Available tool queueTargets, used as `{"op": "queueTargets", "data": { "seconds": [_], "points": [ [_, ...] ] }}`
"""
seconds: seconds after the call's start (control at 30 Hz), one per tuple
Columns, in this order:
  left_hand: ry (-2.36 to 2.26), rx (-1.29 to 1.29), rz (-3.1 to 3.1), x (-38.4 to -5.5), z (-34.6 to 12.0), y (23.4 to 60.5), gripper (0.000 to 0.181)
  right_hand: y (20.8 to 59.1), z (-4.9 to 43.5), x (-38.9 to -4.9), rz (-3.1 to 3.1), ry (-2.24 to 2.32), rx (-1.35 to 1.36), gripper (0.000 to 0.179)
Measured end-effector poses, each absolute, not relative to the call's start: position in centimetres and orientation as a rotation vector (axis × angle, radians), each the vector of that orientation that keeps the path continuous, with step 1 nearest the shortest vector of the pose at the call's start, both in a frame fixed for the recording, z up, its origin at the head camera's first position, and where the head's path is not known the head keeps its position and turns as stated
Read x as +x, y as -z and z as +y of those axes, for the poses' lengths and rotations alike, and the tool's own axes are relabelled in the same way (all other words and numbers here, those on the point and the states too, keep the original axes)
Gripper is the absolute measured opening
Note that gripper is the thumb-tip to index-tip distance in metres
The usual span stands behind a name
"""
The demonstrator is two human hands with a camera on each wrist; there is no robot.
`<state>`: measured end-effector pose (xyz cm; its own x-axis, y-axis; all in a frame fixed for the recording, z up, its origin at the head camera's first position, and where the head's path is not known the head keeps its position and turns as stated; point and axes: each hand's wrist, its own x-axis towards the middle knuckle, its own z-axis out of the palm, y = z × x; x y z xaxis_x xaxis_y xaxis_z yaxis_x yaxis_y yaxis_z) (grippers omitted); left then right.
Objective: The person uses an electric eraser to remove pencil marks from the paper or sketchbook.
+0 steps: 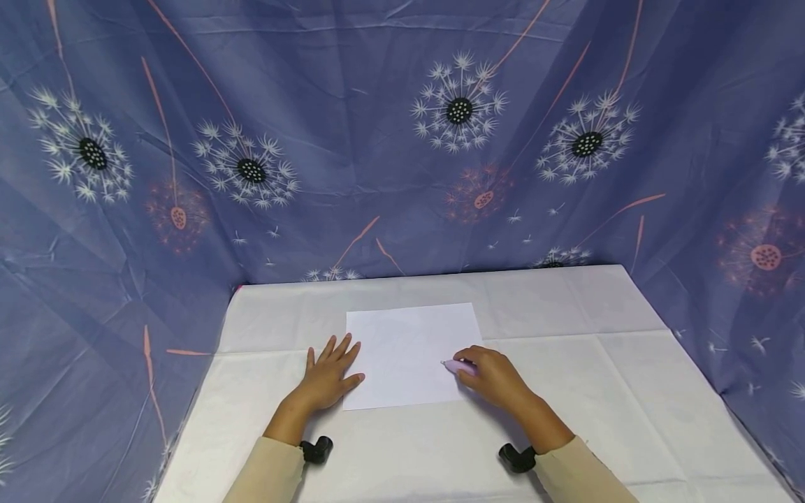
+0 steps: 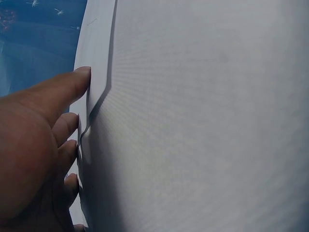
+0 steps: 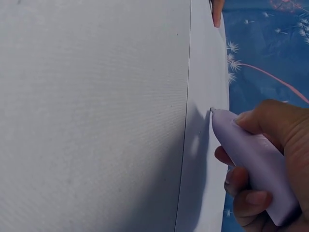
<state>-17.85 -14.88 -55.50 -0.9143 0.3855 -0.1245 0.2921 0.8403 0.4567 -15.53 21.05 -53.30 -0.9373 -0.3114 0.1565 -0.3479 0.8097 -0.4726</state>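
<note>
head: right hand [image 1: 493, 377] grasped lavender pen-shaped tool [image 1: 464, 367], its long axis pointing leftward over white paper sheet [image 1: 402, 356], toward spread left hand [image 1: 328, 381] | left wrist: left hand grasped nothing, thumb touching sheet | right wrist: tool's tip lay ahead of right hand

The tool [image 3: 256, 162] is lilac, paper [image 1: 409, 356] white, curtain [image 1: 352, 140] dandelion-patterned blue.

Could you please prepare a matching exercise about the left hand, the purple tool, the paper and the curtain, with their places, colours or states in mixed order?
Column one:
1. Left hand
2. Purple tool
3. Paper
4. Curtain

Column two:
A. Blue, patterned
B. Held in the right hand
C. White, rectangular
D. Fingers spread

Right pairs: 1-D, 2-B, 3-C, 4-A
</note>
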Motion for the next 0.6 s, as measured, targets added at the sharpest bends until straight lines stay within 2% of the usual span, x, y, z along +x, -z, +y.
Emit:
{"op": "queueTargets", "data": {
  "seconds": [0.6],
  "points": [
    [-0.667,0.518,2.809,-17.85,-14.8,55.47,0.069,53.36,20.91,-15.55,-2.908,-0.784,0.549,0.022]
  ]
}}
